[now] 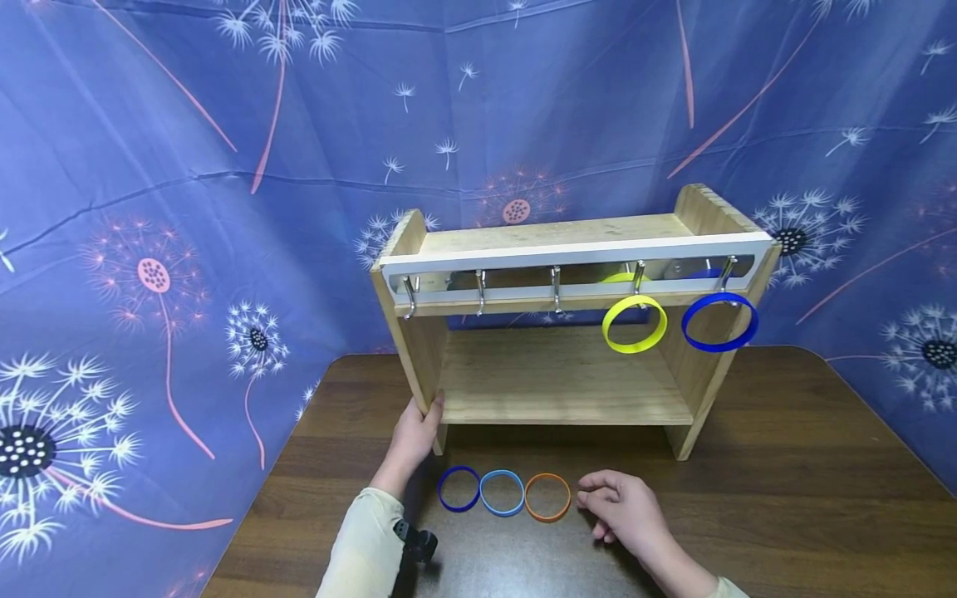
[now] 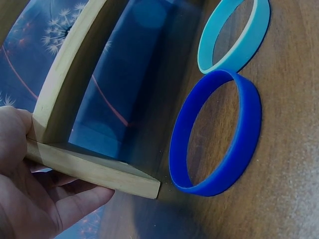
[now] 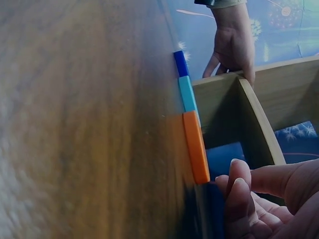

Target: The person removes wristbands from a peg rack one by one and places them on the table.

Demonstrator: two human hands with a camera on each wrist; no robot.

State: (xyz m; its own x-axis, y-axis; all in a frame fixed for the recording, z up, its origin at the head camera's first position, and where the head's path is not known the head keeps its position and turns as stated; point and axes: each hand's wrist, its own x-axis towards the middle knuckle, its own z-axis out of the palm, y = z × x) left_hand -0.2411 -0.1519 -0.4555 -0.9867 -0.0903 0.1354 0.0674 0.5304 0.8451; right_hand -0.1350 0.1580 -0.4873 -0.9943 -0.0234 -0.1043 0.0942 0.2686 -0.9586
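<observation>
My left hand (image 1: 414,436) grips the lower left side panel of a wooden shelf (image 1: 561,374), thumb on its inner side; the left wrist view shows fingers behind the panel. On the table in front lie a dark blue wristband (image 1: 458,488), a light blue wristband (image 1: 503,493) and an orange wristband (image 1: 548,497), side by side in a row. Just right of the orange one hovers my right hand (image 1: 624,508), fingers loosely bent, holding nothing. In the right wrist view its fingertips (image 3: 239,172) are close to the orange wristband (image 3: 197,149) but apart from it.
Along the shelf's white front rail (image 1: 576,249) run several metal hooks (image 1: 556,289). A yellow wristband (image 1: 635,325) and a blue wristband (image 1: 720,322) hang from the two rightmost ones. Behind the brown table (image 1: 807,448) hangs a blue dandelion-print cloth (image 1: 329,191).
</observation>
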